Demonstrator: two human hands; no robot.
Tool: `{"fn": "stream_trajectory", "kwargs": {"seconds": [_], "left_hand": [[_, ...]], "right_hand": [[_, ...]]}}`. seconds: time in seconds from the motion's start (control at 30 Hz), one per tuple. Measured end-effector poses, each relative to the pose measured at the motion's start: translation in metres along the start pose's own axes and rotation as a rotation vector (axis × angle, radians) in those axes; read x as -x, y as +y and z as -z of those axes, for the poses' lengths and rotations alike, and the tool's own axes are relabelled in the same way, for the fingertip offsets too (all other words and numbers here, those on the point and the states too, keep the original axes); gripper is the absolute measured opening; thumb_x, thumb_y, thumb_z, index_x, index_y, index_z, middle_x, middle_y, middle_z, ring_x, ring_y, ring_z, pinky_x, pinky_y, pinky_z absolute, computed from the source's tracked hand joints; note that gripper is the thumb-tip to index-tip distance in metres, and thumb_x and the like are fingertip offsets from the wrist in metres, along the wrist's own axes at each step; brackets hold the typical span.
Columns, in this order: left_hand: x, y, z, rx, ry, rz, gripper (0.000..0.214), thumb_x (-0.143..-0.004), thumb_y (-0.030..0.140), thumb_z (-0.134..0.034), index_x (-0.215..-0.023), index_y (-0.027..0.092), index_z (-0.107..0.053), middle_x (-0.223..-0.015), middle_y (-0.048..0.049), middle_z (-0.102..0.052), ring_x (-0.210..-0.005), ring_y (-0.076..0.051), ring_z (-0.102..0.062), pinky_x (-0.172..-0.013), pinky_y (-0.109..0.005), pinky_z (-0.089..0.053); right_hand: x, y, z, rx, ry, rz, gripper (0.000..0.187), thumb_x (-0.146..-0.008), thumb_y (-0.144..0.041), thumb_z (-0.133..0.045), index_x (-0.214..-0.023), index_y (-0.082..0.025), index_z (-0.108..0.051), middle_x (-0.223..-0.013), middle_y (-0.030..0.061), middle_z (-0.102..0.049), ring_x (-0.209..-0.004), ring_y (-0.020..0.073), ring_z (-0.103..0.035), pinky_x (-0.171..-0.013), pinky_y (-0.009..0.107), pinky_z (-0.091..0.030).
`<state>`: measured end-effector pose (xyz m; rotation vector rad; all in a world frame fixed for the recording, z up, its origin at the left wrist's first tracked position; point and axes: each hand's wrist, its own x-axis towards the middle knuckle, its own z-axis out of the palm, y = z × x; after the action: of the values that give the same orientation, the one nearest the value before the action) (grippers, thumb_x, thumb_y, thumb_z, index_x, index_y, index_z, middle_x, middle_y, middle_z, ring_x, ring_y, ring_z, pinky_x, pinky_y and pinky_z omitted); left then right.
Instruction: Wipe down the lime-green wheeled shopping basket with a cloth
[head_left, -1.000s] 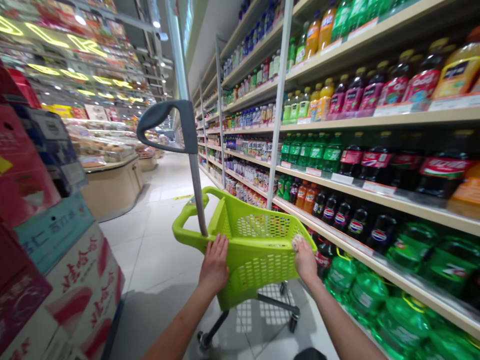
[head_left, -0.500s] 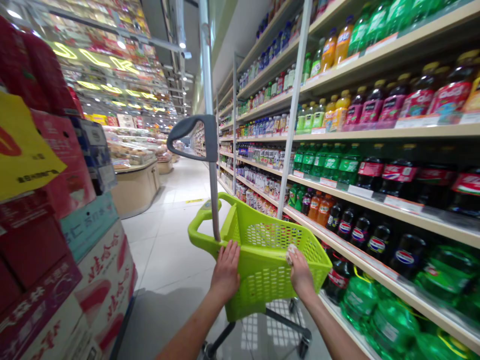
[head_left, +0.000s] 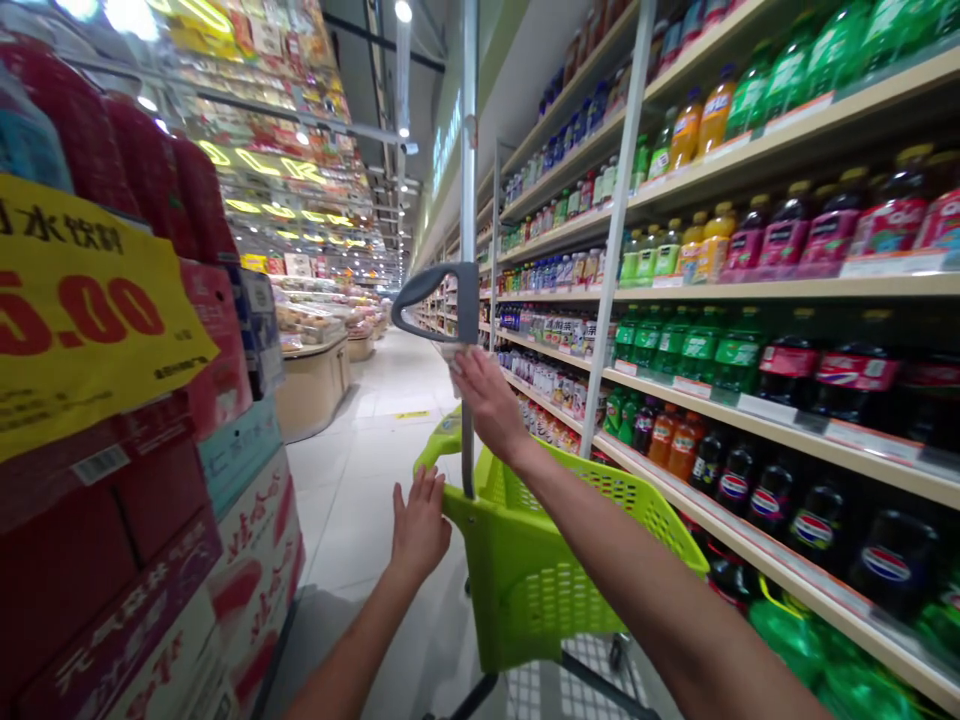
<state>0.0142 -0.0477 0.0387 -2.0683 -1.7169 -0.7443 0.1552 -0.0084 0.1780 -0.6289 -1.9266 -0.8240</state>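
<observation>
A lime-green wheeled shopping basket (head_left: 525,570) stands in the aisle in front of me, with a grey pull handle (head_left: 431,300) raised on a metal pole (head_left: 467,420). My left hand (head_left: 418,525) rests fingers apart against the basket's near left corner. My right hand (head_left: 487,400) is up at the pole just below the grey handle, closed on a small white cloth (head_left: 456,368) pressed to the pole.
Drink shelves (head_left: 750,290) full of bottles run along the right. Stacked red and white cartons (head_left: 150,560) with a yellow price sign (head_left: 82,310) crowd the left. The tiled aisle floor (head_left: 375,450) stretches ahead towards a round display counter (head_left: 315,375).
My right hand has left the basket's right rim and risen with the cloth to the pole under the handle. My left hand stayed at the basket's corner. The view tilted up and closer.
</observation>
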Motion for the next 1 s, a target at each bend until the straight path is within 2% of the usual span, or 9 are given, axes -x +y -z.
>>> {"fn": "stream_trajectory", "kwargs": {"seconds": [0.17, 0.27, 0.4, 0.5, 0.6, 0.73, 0.8, 0.9, 1.0], "left_hand": [[0.004, 0.000, -0.006, 0.015, -0.017, -0.028, 0.064, -0.061, 0.011, -0.041, -0.125, 0.011, -0.040, -0.136, -0.0097, -0.038, -0.131, -0.024, -0.021, -0.106, -0.051, -0.017], [0.003, -0.002, -0.008, 0.021, -0.005, -0.042, 0.065, -0.060, 0.010, -0.042, -0.125, 0.010, -0.040, -0.135, -0.0113, -0.039, -0.131, -0.024, -0.023, -0.106, -0.050, -0.018], [0.004, -0.004, -0.013, 0.023, 0.045, -0.070, 0.064, -0.060, 0.008, -0.041, -0.124, 0.011, -0.041, -0.139, -0.0101, -0.034, -0.131, -0.024, -0.021, -0.106, -0.050, -0.017], [0.007, -0.002, -0.015, 0.029, 0.058, -0.081, 0.065, -0.060, 0.008, -0.041, -0.125, 0.012, -0.040, -0.139, -0.0092, -0.033, -0.131, -0.024, -0.020, -0.107, -0.048, -0.017], [0.008, 0.001, -0.014, 0.028, 0.044, -0.077, 0.064, -0.060, 0.009, -0.041, -0.124, 0.011, -0.041, -0.139, -0.0093, -0.034, -0.131, -0.024, -0.021, -0.107, -0.047, -0.017], [0.006, 0.001, -0.011, 0.009, 0.038, -0.084, 0.062, -0.062, 0.008, -0.040, -0.123, 0.013, -0.042, -0.138, -0.0087, -0.035, -0.131, -0.023, -0.022, -0.106, -0.049, -0.017], [0.005, -0.002, -0.011, 0.001, 0.044, -0.096, 0.060, -0.063, 0.008, -0.039, -0.123, 0.015, -0.042, -0.138, -0.0080, -0.035, -0.130, -0.023, -0.023, -0.106, -0.050, -0.015], [0.005, -0.004, -0.011, 0.003, 0.058, -0.112, 0.057, -0.065, 0.007, -0.037, -0.121, 0.016, -0.043, -0.137, -0.0077, -0.037, -0.130, -0.022, -0.025, -0.106, -0.051, -0.012], [0.007, 0.009, -0.012, 0.015, 0.143, -0.079, 0.052, -0.069, 0.009, -0.037, -0.120, 0.013, -0.044, -0.137, -0.0128, -0.036, -0.130, -0.025, -0.025, -0.105, -0.054, -0.012]], "right_hand": [[0.097, -0.021, -0.019, -0.022, -0.359, 0.282, 0.039, -0.085, -0.010, -0.037, -0.123, -0.010, -0.045, -0.133, 0.0085, -0.042, -0.132, 0.0215, -0.018, -0.105, 0.041, -0.030], [0.104, -0.023, -0.016, -0.101, -0.466, 0.331, 0.039, -0.085, -0.011, -0.039, -0.123, -0.011, -0.045, -0.132, 0.0073, -0.044, -0.131, 0.0203, -0.022, -0.106, 0.039, -0.028], [0.061, -0.008, -0.008, -0.135, -0.307, 0.035, 0.045, -0.084, -0.005, -0.033, -0.126, -0.019, -0.043, -0.135, 0.0018, -0.039, -0.133, 0.0170, -0.015, -0.110, 0.042, -0.018], [0.068, -0.014, -0.014, -0.152, -0.178, -0.099, 0.047, -0.085, -0.005, -0.031, -0.128, -0.020, -0.041, -0.134, 0.0012, -0.041, -0.133, 0.0160, -0.013, -0.109, 0.042, -0.019], [0.123, -0.042, -0.032, -0.191, -0.216, -0.104, 0.045, -0.084, -0.007, -0.037, -0.126, -0.021, -0.044, -0.128, 0.0023, -0.048, -0.131, 0.0160, -0.020, -0.106, 0.038, -0.029], [0.201, -0.059, -0.043, -0.162, -0.235, -0.318, 0.048, -0.078, -0.003, -0.039, -0.122, -0.020, -0.049, -0.130, 0.0053, -0.046, -0.129, 0.0180, -0.027, -0.103, 0.038, -0.033], [0.234, -0.041, -0.031, -0.134, -0.246, -0.460, 0.051, -0.074, 0.000, -0.037, -0.121, -0.017, -0.050, -0.130, 0.0095, -0.046, -0.127, 0.0197, -0.032, -0.102, 0.042, -0.034], [0.283, 0.009, 0.007, -0.031, -0.260, -0.679, 0.050, -0.071, 0.000, -0.035, -0.113, -0.014, -0.057, -0.122, 0.0133, -0.053, -0.119, 0.0221, -0.042, -0.098, 0.047, -0.036], [0.314, 0.041, 0.041, 0.089, -0.256, -0.794, 0.044, -0.071, -0.002, -0.036, -0.106, -0.014, -0.061, -0.117, 0.0141, -0.056, -0.113, 0.0233, -0.048, -0.095, 0.047, -0.039]]}}
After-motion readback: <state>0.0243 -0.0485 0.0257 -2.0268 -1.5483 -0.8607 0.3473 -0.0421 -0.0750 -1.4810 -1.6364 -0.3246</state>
